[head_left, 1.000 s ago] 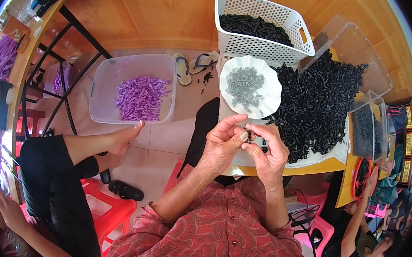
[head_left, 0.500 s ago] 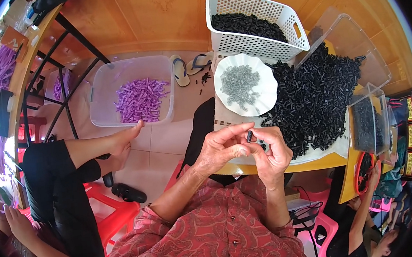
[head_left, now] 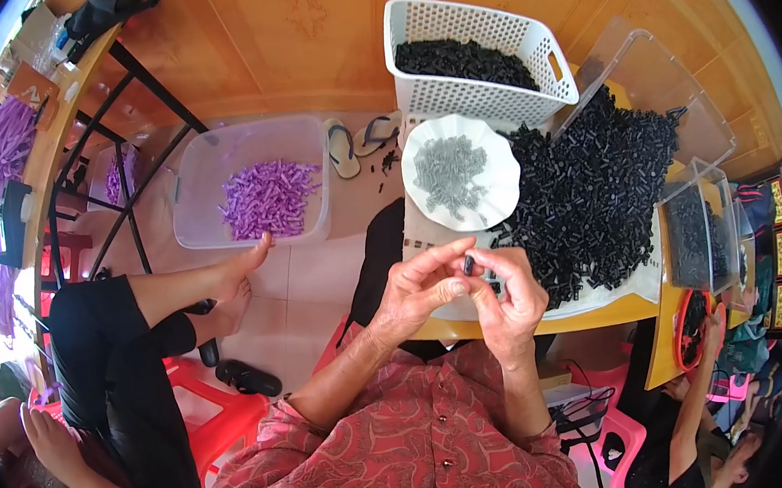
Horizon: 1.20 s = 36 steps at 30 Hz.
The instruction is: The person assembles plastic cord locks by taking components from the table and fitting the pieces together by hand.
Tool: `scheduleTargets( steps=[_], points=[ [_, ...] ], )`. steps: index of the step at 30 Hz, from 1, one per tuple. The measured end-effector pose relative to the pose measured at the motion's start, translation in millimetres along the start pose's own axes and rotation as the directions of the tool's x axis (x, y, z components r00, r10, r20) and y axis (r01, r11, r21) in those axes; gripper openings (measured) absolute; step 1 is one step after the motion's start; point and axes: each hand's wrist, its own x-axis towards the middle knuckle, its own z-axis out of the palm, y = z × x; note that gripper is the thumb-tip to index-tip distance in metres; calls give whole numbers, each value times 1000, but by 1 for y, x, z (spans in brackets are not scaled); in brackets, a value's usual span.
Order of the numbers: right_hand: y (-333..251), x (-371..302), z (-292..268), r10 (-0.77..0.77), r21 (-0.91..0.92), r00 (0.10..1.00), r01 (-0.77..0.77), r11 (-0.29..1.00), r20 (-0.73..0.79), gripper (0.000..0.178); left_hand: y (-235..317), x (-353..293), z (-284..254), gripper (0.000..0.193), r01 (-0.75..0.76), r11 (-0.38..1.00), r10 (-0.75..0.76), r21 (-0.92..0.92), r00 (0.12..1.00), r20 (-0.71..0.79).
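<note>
In front of my chest both hands meet around a small black tube-like piece [head_left: 468, 264]. My left hand [head_left: 415, 296] pinches it from the left between thumb and fingers. From the other side my right hand [head_left: 512, 303] has its thumb and fingertips closed on the same piece. A second dark bit shows among the right fingers, too small to make out. Just beyond the hands stands a white scalloped dish [head_left: 505, 191] with a heap of small clear pieces [head_left: 450, 171]. To its right spreads a large pile of black pieces [head_left: 584, 197].
A white perforated basket [head_left: 481, 99] of black pieces stands at the back. Clear bins [head_left: 695, 224] line the right side. On the floor, left, sits a clear tub [head_left: 194, 206] of purple pieces. People sit on both sides, one with bare feet [head_left: 236, 292] near the tub.
The whole view has shifted slightly. My hands stay together at the black piece, which now shows at a slightly different tilt.
</note>
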Motion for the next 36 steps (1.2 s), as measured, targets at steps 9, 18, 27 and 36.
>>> scheduleTargets(
  steps=[9,18,27,36],
  points=[
    [0,-1,-12,-42,-78,999,45,996,29,40,9,13,16,32,119,989,-101,93,980,-174],
    [24,-43,-30,51,-118,999,-50,992,2,22,65,154,15,29,-43,908,157,417,957,-245],
    [41,-71,-34,81,-139,997,-83,987,-17,14,100,221,10,24,-95,725,390,682,873,-294],
    [59,-89,-31,18,-175,994,-37,984,-109,17,200,40,146,9,-786,-246,726,566,238,646]
  ],
)
